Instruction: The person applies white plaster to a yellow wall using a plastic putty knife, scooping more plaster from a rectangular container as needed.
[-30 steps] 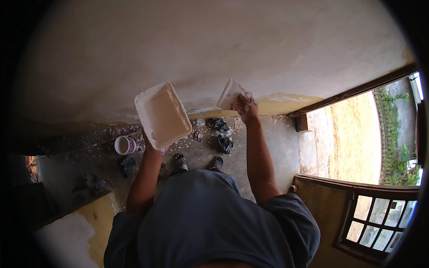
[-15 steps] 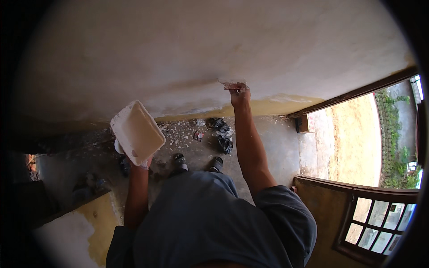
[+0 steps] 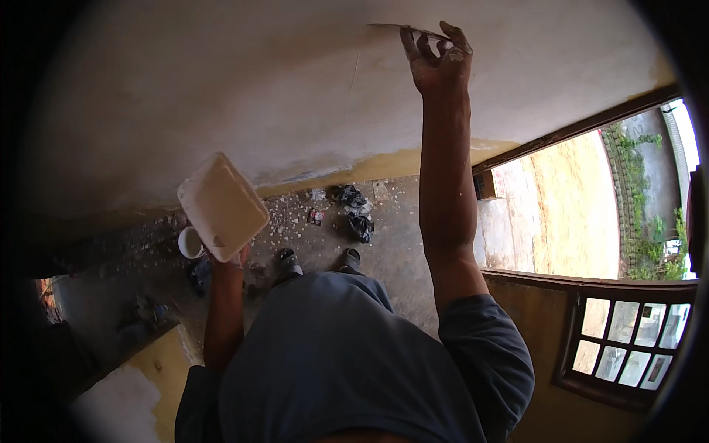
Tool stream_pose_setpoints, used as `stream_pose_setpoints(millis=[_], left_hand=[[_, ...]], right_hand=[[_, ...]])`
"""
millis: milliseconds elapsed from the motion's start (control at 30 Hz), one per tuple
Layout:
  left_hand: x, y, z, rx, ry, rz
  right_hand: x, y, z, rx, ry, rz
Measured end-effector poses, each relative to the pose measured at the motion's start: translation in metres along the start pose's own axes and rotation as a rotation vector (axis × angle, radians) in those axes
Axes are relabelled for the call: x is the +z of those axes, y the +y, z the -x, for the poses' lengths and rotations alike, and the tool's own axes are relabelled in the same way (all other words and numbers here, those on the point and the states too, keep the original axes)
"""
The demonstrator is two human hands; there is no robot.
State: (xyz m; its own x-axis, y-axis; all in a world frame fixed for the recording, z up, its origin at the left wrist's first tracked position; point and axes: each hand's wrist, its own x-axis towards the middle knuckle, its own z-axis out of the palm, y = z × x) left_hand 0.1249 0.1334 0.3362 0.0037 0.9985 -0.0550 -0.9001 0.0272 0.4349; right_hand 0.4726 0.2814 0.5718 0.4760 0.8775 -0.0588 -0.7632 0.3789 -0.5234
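My left hand point(image 3: 235, 260) grips the lower end of a shallow, pale rectangular tray point(image 3: 224, 205) with rounded corners. The tray is tilted, its cream-coloured inside showing and a small dark mark near its lower end. High on the plastered wall point(image 3: 258, 96), my right hand point(image 3: 443, 68) has its fingers closed round a thin, flat putty scraper point(image 3: 391, 26). White paste is smeared on these fingers. The scraper is seen nearly edge-on, its blade pointing left at the wall surface. A thin line runs down the wall below it.
White crumbs and black plastic bags point(image 3: 360, 225) lie on the concrete floor point(image 3: 395, 244) at the wall's foot. A white bucket point(image 3: 190, 242) stands behind the tray. To the right are a doorway and a dark-framed window point(image 3: 624, 343). My sandalled feet show below.
My right hand has moved the scraper up the wall and to the right, with the arm stretched further. The left hand and tray have shifted only slightly.
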Motion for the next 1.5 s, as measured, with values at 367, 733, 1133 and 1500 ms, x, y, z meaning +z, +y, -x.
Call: stream_pose_setpoints(millis=[367,733,1133,1500], left_hand=[[-0.005,0.013,0.006,0.037,0.03,-0.02],[-0.017,0.029,0.03,0.085,0.095,-0.071],[-0.008,0.01,0.001,0.057,-0.003,-0.026],[-0.008,0.007,-0.002,0.011,-0.026,-0.044]], right_hand=[[-0.185,0.07,0.028,0.241,-0.042,0.009],[-0.326,0.209,-0.028,0.418,0.295,0.047],[-0.071,0.065,0.012,0.065,0.051,0.065],[-0.01,-0.028,0.01,-0.082,-0.266,-0.031]])
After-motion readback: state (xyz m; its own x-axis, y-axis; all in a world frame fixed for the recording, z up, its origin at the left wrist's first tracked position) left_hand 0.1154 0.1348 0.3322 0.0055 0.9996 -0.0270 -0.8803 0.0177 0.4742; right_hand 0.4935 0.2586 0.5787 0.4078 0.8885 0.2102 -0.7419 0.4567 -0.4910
